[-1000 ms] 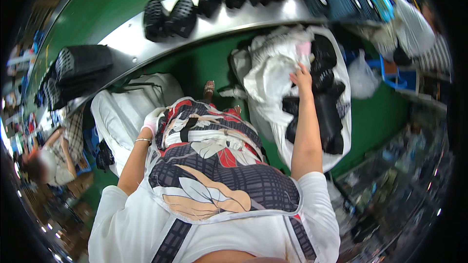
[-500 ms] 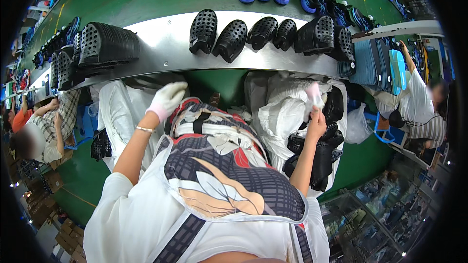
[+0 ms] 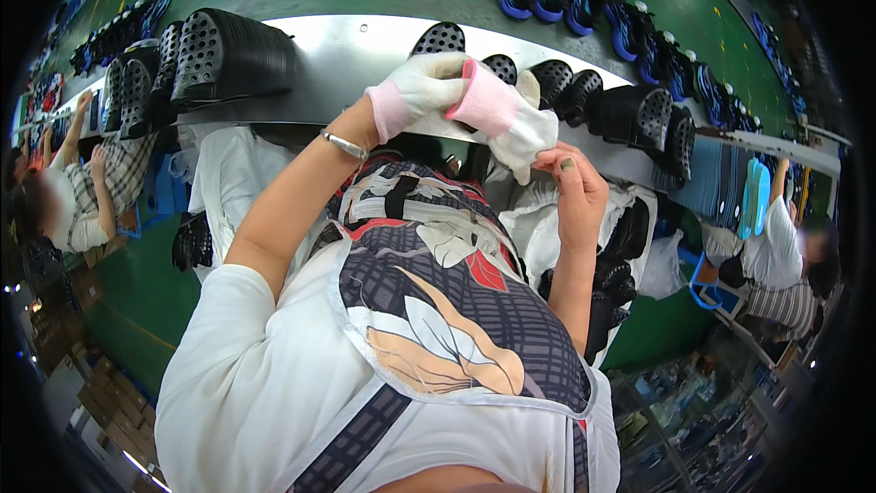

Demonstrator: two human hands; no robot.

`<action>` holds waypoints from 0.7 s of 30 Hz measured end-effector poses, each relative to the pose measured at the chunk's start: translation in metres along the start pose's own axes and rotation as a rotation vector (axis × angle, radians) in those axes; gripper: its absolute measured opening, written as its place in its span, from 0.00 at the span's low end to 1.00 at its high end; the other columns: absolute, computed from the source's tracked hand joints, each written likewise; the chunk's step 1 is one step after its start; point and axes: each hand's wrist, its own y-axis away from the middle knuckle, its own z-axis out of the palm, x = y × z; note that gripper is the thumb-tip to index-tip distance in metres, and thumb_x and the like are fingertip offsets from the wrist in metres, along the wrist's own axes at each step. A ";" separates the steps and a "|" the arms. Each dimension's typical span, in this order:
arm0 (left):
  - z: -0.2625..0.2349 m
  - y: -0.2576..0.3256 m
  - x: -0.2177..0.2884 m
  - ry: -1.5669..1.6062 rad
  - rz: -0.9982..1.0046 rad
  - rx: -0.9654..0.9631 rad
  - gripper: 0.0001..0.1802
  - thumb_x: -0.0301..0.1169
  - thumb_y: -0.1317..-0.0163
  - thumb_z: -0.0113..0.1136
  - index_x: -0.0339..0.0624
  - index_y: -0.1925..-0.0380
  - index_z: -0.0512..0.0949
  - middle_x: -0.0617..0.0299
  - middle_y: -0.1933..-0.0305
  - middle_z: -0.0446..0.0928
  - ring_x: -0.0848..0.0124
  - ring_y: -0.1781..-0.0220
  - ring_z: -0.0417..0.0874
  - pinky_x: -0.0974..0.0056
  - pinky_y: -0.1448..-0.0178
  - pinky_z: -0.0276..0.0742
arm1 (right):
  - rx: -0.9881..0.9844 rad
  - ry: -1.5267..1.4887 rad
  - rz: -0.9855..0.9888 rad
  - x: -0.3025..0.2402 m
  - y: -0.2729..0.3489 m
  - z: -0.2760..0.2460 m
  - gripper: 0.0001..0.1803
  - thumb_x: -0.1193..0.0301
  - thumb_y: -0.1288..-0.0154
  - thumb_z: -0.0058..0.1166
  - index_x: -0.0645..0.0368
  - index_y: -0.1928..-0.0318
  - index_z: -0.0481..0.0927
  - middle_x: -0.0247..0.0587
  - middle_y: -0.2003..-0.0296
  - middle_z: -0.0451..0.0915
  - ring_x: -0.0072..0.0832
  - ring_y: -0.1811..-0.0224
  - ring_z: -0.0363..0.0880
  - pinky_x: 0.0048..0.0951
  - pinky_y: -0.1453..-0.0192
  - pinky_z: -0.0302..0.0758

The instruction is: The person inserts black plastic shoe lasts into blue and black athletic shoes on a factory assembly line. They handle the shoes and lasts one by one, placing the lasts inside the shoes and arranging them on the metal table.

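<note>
A white knitted glove with a pink cuff (image 3: 506,119) is held between my two hands, above the near edge of the metal bench. My left hand (image 3: 424,91) wears a matching glove and has its fingers closed on the pink cuff. Bare, my right hand (image 3: 579,187) pinches the fingertip end of the loose glove. Behind the gloves, black perforated shoe-shaped pieces (image 3: 438,38) stand along the bench, partly hidden by my left hand.
The metal bench (image 3: 333,68) carries stacks of black perforated pieces at left (image 3: 233,55) and right (image 3: 634,114). Blue-black sneakers (image 3: 584,0) line the green surface beyond. White-lined containers (image 3: 233,183) sit below the bench's near edge. Other people work at both sides.
Both hands have come up and together over the bench edge. My left hand has taken hold of the loose glove's cuff, and my right hand has brought that glove over from the right.
</note>
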 end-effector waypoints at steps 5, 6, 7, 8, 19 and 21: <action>0.001 -0.003 0.019 -0.586 0.280 0.511 0.10 0.28 0.36 0.55 0.34 0.58 0.77 0.61 0.61 0.80 0.74 0.55 0.80 0.71 0.53 0.76 | -0.017 0.260 -0.192 -0.014 -0.045 0.020 0.12 0.80 0.35 0.49 0.62 0.55 0.82 0.42 0.53 0.75 0.19 0.65 0.77 0.20 0.63 0.75; 0.002 -0.005 0.019 -0.655 0.384 0.578 0.10 0.26 0.38 0.56 0.33 0.58 0.77 0.57 0.59 0.81 0.70 0.52 0.82 0.68 0.51 0.77 | -0.081 0.162 -0.211 -0.029 -0.051 0.033 0.12 0.81 0.36 0.48 0.62 0.55 0.82 0.40 0.56 0.76 0.19 0.68 0.77 0.19 0.66 0.74; 0.004 -0.006 0.025 -0.850 0.433 0.630 0.12 0.24 0.41 0.56 0.34 0.57 0.76 0.49 0.52 0.80 0.62 0.44 0.81 0.64 0.44 0.76 | -0.192 0.140 -0.178 -0.043 -0.060 0.046 0.12 0.81 0.36 0.48 0.63 0.54 0.81 0.36 0.64 0.78 0.17 0.72 0.76 0.18 0.68 0.74; 0.015 -0.013 0.026 -0.983 0.516 0.663 0.14 0.24 0.44 0.55 0.36 0.56 0.76 0.48 0.48 0.78 0.58 0.45 0.80 0.63 0.43 0.75 | -0.266 0.204 -0.191 -0.048 -0.064 0.049 0.13 0.81 0.36 0.48 0.63 0.53 0.80 0.36 0.68 0.79 0.18 0.73 0.77 0.20 0.65 0.75; 0.038 -0.025 0.048 -1.104 0.376 0.937 0.08 0.38 0.40 0.55 0.52 0.63 0.79 0.59 0.69 0.77 0.59 0.65 0.82 0.58 0.60 0.79 | -0.433 0.422 -0.269 -0.045 -0.132 0.055 0.13 0.77 0.32 0.46 0.65 0.51 0.79 0.36 0.75 0.77 0.18 0.74 0.74 0.21 0.67 0.71; 0.039 -0.027 0.054 -1.112 0.416 0.960 0.08 0.38 0.40 0.55 0.51 0.64 0.79 0.59 0.69 0.77 0.59 0.66 0.82 0.58 0.61 0.79 | -0.441 0.460 -0.331 -0.039 -0.133 0.060 0.14 0.76 0.32 0.46 0.66 0.49 0.78 0.38 0.76 0.77 0.20 0.75 0.75 0.24 0.68 0.71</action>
